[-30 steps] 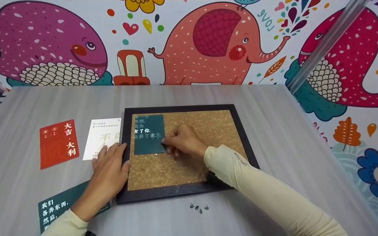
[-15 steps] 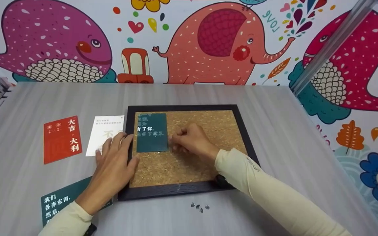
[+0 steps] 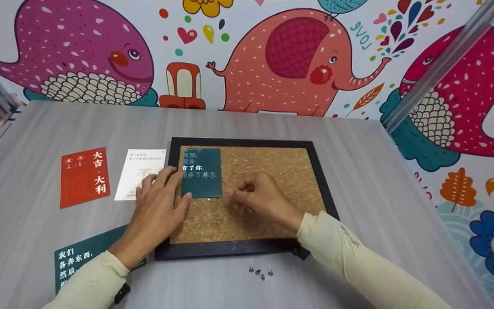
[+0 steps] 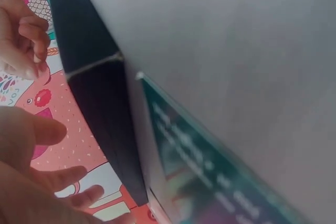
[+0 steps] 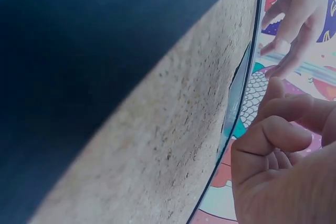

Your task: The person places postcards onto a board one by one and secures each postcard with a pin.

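Observation:
A dark-framed cork board (image 3: 268, 223) lies on the table. On its upper left is a dark green card (image 3: 202, 189) with white and grey characters. My right hand (image 3: 260, 195) is over the cork just right of this card, fingers curled, thumb and forefinger tips close together; I cannot tell whether something small is between them. My left hand (image 3: 159, 210), fingers spread and relaxed, lies across the board's left frame. Its fingertips overlap the edge of a white card (image 3: 144, 159). In the left wrist view, its fingers (image 4: 73, 174) extend beside the black frame (image 4: 100, 98).
To the far left lies a red card (image 3: 85, 178). Another green card (image 3: 90, 249) is partly hidden under the left forearm. Several small metallic tacks (image 3: 260, 273) lie in front of the board. Behind the table (image 3: 122, 118) stands a wall with cartoon animals.
My right hand has drawn away from the green card's right edge, rightward and toward me. My left hand has slid slightly further over the board's left frame. The card stays in place on the cork.

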`<state>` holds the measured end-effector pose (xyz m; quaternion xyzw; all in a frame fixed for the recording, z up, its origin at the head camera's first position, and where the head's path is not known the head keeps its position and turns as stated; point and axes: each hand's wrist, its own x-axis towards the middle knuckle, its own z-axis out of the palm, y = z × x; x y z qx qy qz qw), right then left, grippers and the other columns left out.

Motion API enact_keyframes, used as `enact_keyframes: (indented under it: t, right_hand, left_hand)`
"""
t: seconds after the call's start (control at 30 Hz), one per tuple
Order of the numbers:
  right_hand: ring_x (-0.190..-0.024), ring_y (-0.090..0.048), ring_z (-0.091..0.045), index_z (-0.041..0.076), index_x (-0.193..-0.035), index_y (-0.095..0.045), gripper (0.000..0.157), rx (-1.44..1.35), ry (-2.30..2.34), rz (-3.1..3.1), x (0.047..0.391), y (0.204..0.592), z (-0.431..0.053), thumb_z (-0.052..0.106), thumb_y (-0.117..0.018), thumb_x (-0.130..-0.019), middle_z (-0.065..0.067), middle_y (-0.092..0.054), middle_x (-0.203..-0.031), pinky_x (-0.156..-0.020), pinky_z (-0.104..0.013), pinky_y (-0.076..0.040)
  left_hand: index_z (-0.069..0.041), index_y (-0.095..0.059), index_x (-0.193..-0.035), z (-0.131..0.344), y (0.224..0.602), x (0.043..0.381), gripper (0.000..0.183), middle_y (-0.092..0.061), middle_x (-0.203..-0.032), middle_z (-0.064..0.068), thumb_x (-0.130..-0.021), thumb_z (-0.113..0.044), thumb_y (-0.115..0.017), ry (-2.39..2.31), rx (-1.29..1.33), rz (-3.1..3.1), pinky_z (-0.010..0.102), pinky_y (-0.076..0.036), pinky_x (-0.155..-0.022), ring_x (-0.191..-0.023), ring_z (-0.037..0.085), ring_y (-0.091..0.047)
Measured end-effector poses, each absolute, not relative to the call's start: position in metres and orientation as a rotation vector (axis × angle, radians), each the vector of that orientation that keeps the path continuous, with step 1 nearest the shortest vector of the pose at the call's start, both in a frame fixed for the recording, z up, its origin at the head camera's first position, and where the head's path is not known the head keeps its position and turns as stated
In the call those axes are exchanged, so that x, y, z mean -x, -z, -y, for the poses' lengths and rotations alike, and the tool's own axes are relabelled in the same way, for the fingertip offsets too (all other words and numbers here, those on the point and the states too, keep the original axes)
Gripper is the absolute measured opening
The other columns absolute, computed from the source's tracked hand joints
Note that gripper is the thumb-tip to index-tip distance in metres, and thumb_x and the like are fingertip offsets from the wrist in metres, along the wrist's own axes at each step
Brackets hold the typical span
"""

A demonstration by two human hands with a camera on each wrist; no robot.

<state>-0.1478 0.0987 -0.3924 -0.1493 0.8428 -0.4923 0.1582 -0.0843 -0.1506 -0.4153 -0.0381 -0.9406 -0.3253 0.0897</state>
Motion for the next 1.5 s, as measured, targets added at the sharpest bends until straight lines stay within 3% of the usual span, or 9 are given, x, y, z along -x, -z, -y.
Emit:
enact_keyframes:
  t: [0.13,0.27,0.47,0.63,0.93,1.17,1.5]
  right_hand:
    - [-0.059,-0.057,-0.008,0.000,-0.089,-0.081,0.013,0.452,1.404,-2.412,0.136,0.391,-0.109,0.006,-0.077,-0.100,-0.005,-0.077,-0.077,-0.053,-0.021,-0.046]
    - [-0.063,-0.062,-0.012,-0.001,-0.092,-0.081,0.013,0.453,1.435,-2.366,0.124,0.390,-0.122,0.009,-0.080,-0.100,-0.005,-0.077,-0.078,-0.054,-0.021,-0.048]
    - [-0.069,-0.063,-0.015,0.000,-0.093,-0.080,0.011,0.511,1.437,-2.336,0.111,0.387,-0.141,0.009,-0.080,-0.100,-0.003,-0.075,-0.081,-0.058,-0.019,-0.050]
    - [-0.063,-0.059,-0.010,0.002,-0.097,-0.080,0.009,0.545,1.394,-2.337,0.099,0.384,-0.154,0.010,-0.080,-0.101,-0.006,-0.072,-0.079,-0.055,-0.019,-0.048]
    - [-0.061,-0.055,-0.005,0.007,-0.103,-0.083,0.011,0.520,1.356,-2.313,0.081,0.385,-0.171,0.017,-0.081,-0.102,-0.001,-0.077,-0.086,-0.054,-0.019,-0.044]
    - [-0.072,-0.063,-0.007,0.010,-0.102,-0.085,0.006,0.531,1.356,-2.359,0.070,0.391,-0.182,0.015,-0.083,-0.100,0.001,-0.077,-0.090,-0.061,-0.019,-0.048]
    - [-0.072,-0.062,-0.003,0.015,-0.103,-0.084,0.003,0.628,1.218,-2.454,0.055,0.398,-0.201,0.016,-0.084,-0.100,0.009,-0.074,-0.086,-0.062,-0.022,-0.053]
  left_hand:
    - [0.001,-0.061,-0.153,0.150,0.417,0.089,0.054,-0.050,-0.161,0.026,-0.104,-0.019,-0.074,0.954,0.148,2.784,0.069,-0.033,-0.113,-0.141,0.052,-0.039]
    - [-0.001,-0.062,-0.153,0.151,0.417,0.093,0.053,-0.050,-0.161,0.026,-0.105,-0.023,-0.073,0.984,0.163,2.788,0.068,-0.030,-0.114,-0.141,0.053,-0.038]
    - [-0.004,-0.059,-0.157,0.152,0.418,0.098,0.057,-0.045,-0.167,0.026,-0.107,-0.029,-0.071,0.993,0.167,2.814,0.082,-0.022,-0.116,-0.150,0.057,-0.031]
    - [-0.006,-0.057,-0.159,0.154,0.419,0.100,0.060,-0.039,-0.172,0.024,-0.107,-0.032,-0.070,0.983,0.172,2.854,0.094,-0.010,-0.113,-0.157,0.061,-0.020]
    - [-0.005,-0.057,-0.159,0.156,0.420,0.103,0.060,-0.038,-0.173,0.024,-0.107,-0.031,-0.071,0.900,0.187,2.872,0.096,-0.005,-0.111,-0.160,0.062,-0.015]
    - [-0.005,-0.060,-0.156,0.156,0.422,0.107,0.056,-0.043,-0.170,0.023,-0.106,-0.028,-0.071,0.914,0.198,2.866,0.095,-0.008,-0.113,-0.159,0.061,-0.020]
    - [-0.002,-0.061,-0.154,0.155,0.423,0.113,0.055,-0.044,-0.169,0.023,-0.105,-0.026,-0.071,0.915,0.229,2.876,0.095,-0.009,-0.112,-0.159,0.062,-0.020]
